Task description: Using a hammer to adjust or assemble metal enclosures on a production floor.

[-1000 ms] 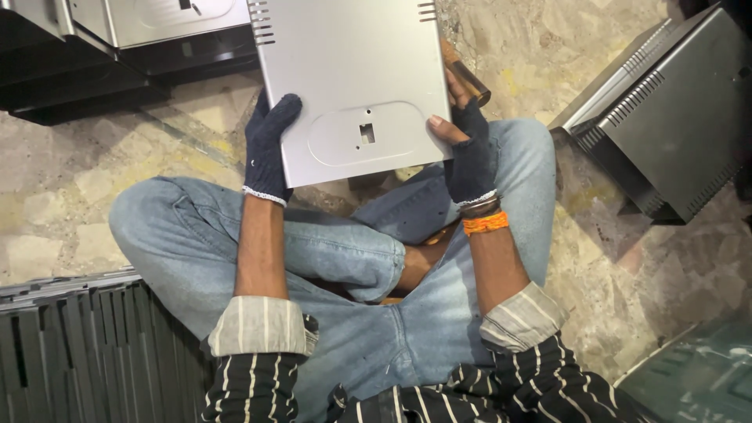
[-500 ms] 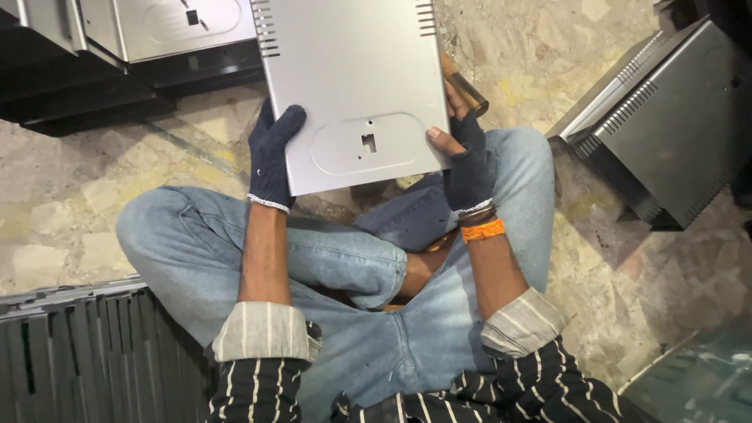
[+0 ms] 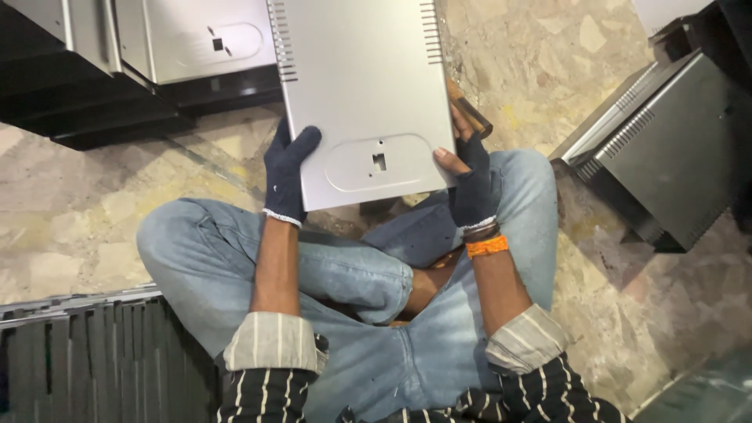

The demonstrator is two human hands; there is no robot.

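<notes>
I hold a grey sheet-metal panel (image 3: 360, 86) flat in front of me, above my crossed legs in blue jeans. It has vent slots along both long edges and a pressed oval with a small square cut-out near my end. My left hand (image 3: 286, 172), in a dark blue glove, grips the panel's near left corner. My right hand (image 3: 468, 180), in a fingerless dark glove with an orange band at the wrist, grips the near right edge. A brown wooden handle (image 3: 468, 110) shows behind the panel by my right hand.
More grey metal housings (image 3: 196, 39) lie on black ones at the top left. A dark metal box (image 3: 666, 149) stands at the right. A stack of dark panels on edge (image 3: 86, 360) fills the lower left. The floor is speckled stone (image 3: 70, 204).
The panel and both hands sit lower and further right in view than a second ago. Both hands keep the same grip.
</notes>
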